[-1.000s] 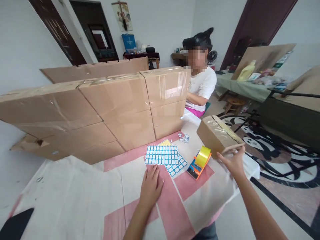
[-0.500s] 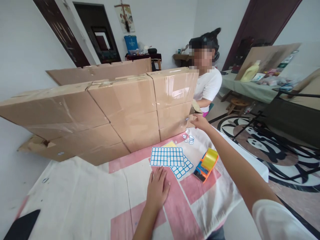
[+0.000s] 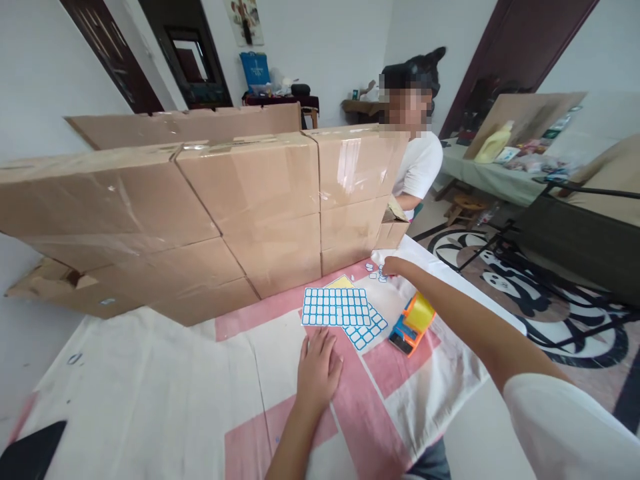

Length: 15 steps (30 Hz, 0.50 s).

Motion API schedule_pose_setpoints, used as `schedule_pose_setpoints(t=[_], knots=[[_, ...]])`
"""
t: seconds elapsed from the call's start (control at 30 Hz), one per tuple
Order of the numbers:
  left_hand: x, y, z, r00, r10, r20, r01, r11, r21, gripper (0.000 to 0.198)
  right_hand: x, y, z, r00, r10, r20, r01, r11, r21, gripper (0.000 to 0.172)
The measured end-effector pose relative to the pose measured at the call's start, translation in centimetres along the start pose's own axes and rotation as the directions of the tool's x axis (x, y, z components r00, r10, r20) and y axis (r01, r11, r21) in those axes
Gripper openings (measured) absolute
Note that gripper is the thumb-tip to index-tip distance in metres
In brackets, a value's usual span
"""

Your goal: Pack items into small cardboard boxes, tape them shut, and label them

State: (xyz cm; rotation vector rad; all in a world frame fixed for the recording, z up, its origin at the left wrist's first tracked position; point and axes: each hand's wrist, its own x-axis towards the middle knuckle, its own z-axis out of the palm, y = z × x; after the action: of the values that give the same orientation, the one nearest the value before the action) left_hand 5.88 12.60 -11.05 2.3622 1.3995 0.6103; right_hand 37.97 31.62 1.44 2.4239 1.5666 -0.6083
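Note:
My left hand (image 3: 317, 365) lies flat and open on the pink and white tablecloth (image 3: 165, 393), just below a sheet of blue-edged labels (image 3: 336, 307). A second label sheet (image 3: 369, 327) and a yellow sheet (image 3: 340, 283) lie under it. My right arm stretches forward, and my right hand (image 3: 393, 266) rests on a few loose labels (image 3: 374, 269); its fingers point away and I cannot make them out. Just beyond that hand a small cardboard box (image 3: 393, 230) sits against the box stack. An orange tape dispenser (image 3: 413, 323) with yellow tape lies under my right forearm.
A wall of large taped cardboard boxes (image 3: 240, 200) fills the far half of the table. A person in a white shirt (image 3: 420, 167) sits behind its right end. A black object (image 3: 30, 457) is at the near left corner. A side table with a yellow bottle (image 3: 490, 143) stands to the right.
My right hand carried the small box to the right end of the stack, let it go there, then came down onto the loose labels. My left hand stayed flat.

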Motion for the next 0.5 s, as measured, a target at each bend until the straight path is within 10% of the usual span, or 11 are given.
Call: schedule_pose_setpoints(t=[0.17, 0.3, 0.4, 0.5], knots=[[0.1, 0.7, -0.2, 1.000, 0.001, -0.018, -0.002, 0.996, -0.086, 0.042, -2.2, -1.8, -3.8, 0.994, -0.002, -0.106, -0.016, 0.985, -0.170, 0.034], [-0.5, 0.2, -2.7, 0.992, -0.075, -0.100, 0.047, 0.966, -0.256, 0.025, -8.7, -5.2, -4.1, 0.955, -0.234, -0.181, 0.185, 0.951, -0.249, 0.027], [-1.5, -4.3, -8.0, 0.936, -0.279, -0.216, 0.218, 0.938, -0.268, 0.024, -16.1, -7.3, 3.3, 0.853, -0.511, -0.107, 0.470, 0.841, -0.269, 0.029], [-2.3, -12.4, -16.0, 0.769, -0.537, -0.346, 0.498, 0.843, -0.203, 0.026, -22.1, -6.7, 14.9, 0.583, -0.812, -0.030, 0.797, 0.578, -0.175, 0.028]])
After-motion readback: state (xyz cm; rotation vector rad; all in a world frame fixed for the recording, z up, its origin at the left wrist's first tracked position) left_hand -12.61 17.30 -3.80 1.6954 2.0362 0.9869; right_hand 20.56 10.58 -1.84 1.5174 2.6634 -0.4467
